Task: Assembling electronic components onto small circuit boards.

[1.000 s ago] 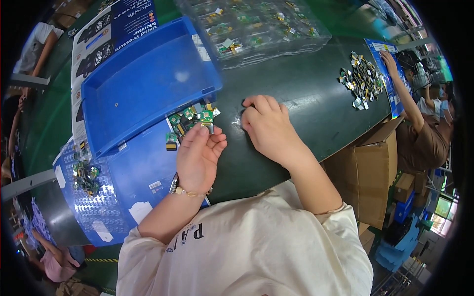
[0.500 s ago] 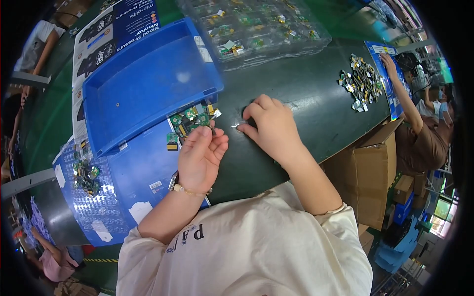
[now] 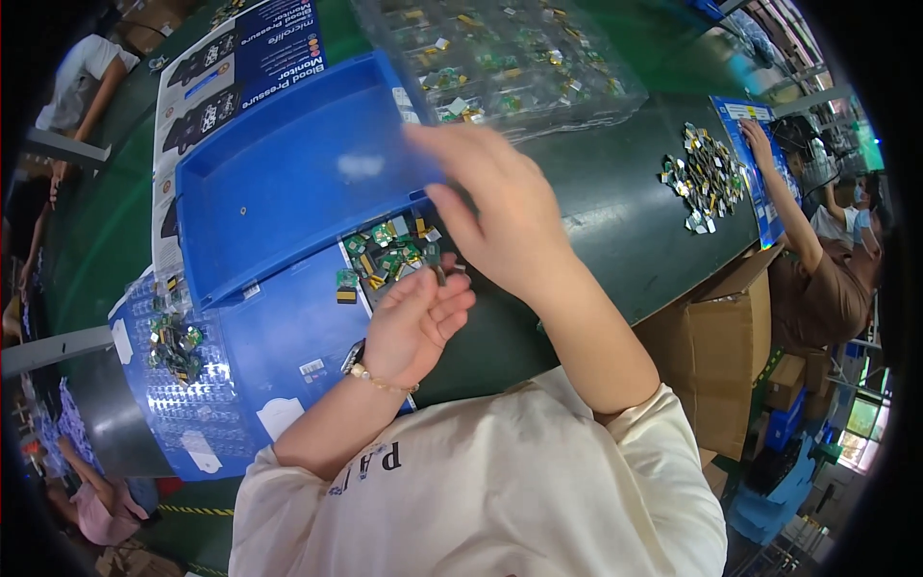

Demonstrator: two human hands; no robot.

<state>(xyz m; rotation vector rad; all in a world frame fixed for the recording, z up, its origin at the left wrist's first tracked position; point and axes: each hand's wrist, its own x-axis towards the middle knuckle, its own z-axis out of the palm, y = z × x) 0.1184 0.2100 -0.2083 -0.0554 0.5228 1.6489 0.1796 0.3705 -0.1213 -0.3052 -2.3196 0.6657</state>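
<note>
Two bare hands work at mid-frame over a dark green table (image 3: 615, 202). The left hand (image 3: 415, 322) lies palm up, fingers loosely spread, pinching a small green circuit board (image 3: 435, 257) at its fingertips. The right hand (image 3: 495, 207), blurred, hovers open just above, beside a pile of small boards (image 3: 389, 252) below the blue tray (image 3: 288, 183).

A single fisheye camera sat on the person's head, looking steeply down and close over the dark green desk (image 3: 615, 212), edges bending toward the rim.
</note>
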